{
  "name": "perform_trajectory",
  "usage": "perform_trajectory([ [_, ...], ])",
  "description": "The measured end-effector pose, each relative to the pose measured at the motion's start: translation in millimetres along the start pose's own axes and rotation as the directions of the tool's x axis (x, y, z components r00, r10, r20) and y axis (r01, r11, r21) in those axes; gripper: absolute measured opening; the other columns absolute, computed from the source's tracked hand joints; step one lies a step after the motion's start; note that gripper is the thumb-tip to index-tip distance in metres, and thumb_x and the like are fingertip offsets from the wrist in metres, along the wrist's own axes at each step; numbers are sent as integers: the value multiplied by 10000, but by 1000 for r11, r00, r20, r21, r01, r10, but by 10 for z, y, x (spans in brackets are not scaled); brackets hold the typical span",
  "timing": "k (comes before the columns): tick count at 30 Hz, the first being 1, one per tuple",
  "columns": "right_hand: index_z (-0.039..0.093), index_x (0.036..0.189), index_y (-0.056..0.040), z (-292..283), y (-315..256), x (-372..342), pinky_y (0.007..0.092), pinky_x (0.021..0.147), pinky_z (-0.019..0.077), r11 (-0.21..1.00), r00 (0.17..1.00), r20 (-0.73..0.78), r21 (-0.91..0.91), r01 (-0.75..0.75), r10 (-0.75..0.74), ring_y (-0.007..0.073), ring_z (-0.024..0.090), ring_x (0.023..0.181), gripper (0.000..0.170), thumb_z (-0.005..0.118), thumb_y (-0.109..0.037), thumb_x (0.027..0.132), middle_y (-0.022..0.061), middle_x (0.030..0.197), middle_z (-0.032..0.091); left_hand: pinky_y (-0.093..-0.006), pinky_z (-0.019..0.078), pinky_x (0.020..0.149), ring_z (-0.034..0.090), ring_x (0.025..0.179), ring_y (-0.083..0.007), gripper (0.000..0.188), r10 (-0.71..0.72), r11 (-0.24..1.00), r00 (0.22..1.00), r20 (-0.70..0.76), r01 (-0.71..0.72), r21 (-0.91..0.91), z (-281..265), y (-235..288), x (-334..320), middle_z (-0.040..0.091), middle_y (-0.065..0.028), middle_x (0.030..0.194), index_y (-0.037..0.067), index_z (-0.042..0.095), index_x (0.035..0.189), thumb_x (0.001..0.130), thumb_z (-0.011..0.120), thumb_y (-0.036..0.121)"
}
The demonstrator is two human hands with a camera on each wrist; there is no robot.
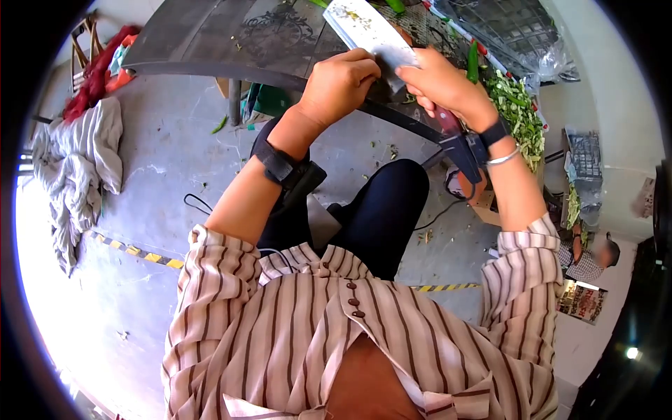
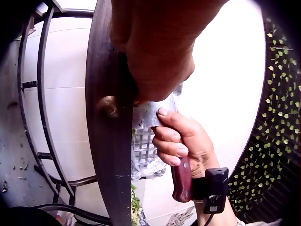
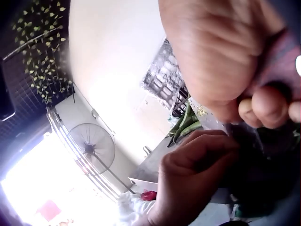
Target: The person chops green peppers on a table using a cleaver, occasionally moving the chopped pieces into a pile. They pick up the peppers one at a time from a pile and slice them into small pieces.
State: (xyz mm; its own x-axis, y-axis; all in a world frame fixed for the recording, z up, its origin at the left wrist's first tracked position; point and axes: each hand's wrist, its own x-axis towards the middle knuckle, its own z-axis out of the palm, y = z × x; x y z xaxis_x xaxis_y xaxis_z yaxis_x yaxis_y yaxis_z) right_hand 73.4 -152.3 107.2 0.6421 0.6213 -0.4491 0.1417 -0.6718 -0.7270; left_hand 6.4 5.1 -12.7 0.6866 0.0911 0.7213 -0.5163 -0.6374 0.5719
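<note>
My right hand (image 1: 448, 84) grips the dark red handle (image 2: 182, 181) of a cleaver, its thumb lying on the blade. The wide metal blade (image 1: 367, 28), with small bits stuck to it, is tilted over the table's near edge. My left hand (image 1: 343, 80) has its fingers bent at the blade's near end, close to the right hand. Those left fingertips are hidden, and I cannot tell whether they pinch anything. In the right wrist view the left hand (image 3: 193, 169) is beneath the right hand, with whole green peppers (image 3: 183, 127) behind it.
Chopped green pieces (image 1: 514, 115) are heaped right of the hands, with a long green pepper (image 1: 473, 63) near the right wrist. A plastic-wrapped crate (image 1: 514, 35) is beyond. The dark table (image 1: 210, 42) has a curved front edge. Scraps dot the floor; another person (image 1: 591, 260) is far right.
</note>
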Motion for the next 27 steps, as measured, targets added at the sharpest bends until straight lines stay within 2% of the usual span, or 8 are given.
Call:
perform_trajectory([
  [6, 518, 916, 35, 58, 144, 58, 263, 376, 410, 992, 979, -166, 27, 122, -116, 97, 477, 403, 224, 512, -184, 869, 14, 583, 484, -337, 525, 665, 641, 762, -265, 49, -38, 999, 999, 9, 38, -25, -26, 39, 22, 645, -29, 857, 87, 665, 813, 768, 652, 72],
  [8, 524, 904, 39, 23, 216, -7, 263, 379, 416, 988, 960, -236, -63, 141, -152, 99, 486, 410, 212, 504, -169, 867, 17, 606, 502, -339, 525, 669, 642, 775, -273, 55, -28, 999, 999, 28, 29, -40, -19, 21, 27, 646, -35, 871, 80, 664, 816, 766, 655, 60],
  [11, 527, 898, 35, -28, 280, -300, 257, 374, 410, 970, 886, -459, 176, 167, -69, 92, 493, 426, 191, 501, -153, 868, 13, 613, 502, -308, 516, 705, 646, 794, -246, 110, -24, 1000, 998, 59, 24, 2, -28, 20, 29, 649, -41, 904, 71, 690, 893, 792, 654, 48],
  [15, 511, 891, -6, -102, 484, -640, 249, 369, 413, 936, 862, -507, 297, 189, -13, 71, 460, 418, 164, 554, -164, 894, -7, 624, 487, -299, 512, 731, 650, 827, -256, 167, -99, 994, 989, 108, 105, -44, -88, 70, 89, 656, -68, 941, 60, 693, 968, 821, 620, 29],
  [18, 505, 877, -10, 0, 554, -789, 244, 369, 417, 888, 895, -442, 432, 154, 60, 72, 462, 422, 161, 567, -157, 899, -1, 624, 489, -282, 506, 764, 657, 865, -252, 206, -86, 982, 995, 47, 92, -164, -148, 131, 140, 663, -97, 988, 46, 683, 1024, 843, 592, 12],
  [22, 497, 930, -13, 250, 489, -915, 260, 374, 414, 809, 938, -329, 577, 111, 106, 81, 466, 431, 168, 574, -160, 911, 8, 632, 494, -313, 512, 763, 655, 871, -295, 219, -113, 992, 984, -139, 104, -67, -257, 44, 181, 660, -111, 1011, 56, 682, 1017, 842, 565, -4],
  [24, 487, 924, -18, 328, 507, -923, 262, 380, 406, 783, 977, -209, 613, 106, 32, 91, 482, 455, 160, 572, -152, 909, 20, 660, 503, -302, 503, 744, 641, 840, -274, 232, -203, 979, 968, -146, 196, -55, -324, -18, 184, 654, -85, 1003, 72, 688, 1018, 831, 572, -1],
  [27, 483, 893, -23, 472, 412, -916, 257, 382, 411, 798, 987, -158, 599, 69, 34, 86, 485, 460, 149, 556, -152, 910, 15, 658, 502, -275, 478, 743, 616, 818, -213, 241, -203, 977, 972, -120, 210, 45, -373, -115, 161, 645, -83, 1017, 71, 693, 1035, 834, 578, 4],
])
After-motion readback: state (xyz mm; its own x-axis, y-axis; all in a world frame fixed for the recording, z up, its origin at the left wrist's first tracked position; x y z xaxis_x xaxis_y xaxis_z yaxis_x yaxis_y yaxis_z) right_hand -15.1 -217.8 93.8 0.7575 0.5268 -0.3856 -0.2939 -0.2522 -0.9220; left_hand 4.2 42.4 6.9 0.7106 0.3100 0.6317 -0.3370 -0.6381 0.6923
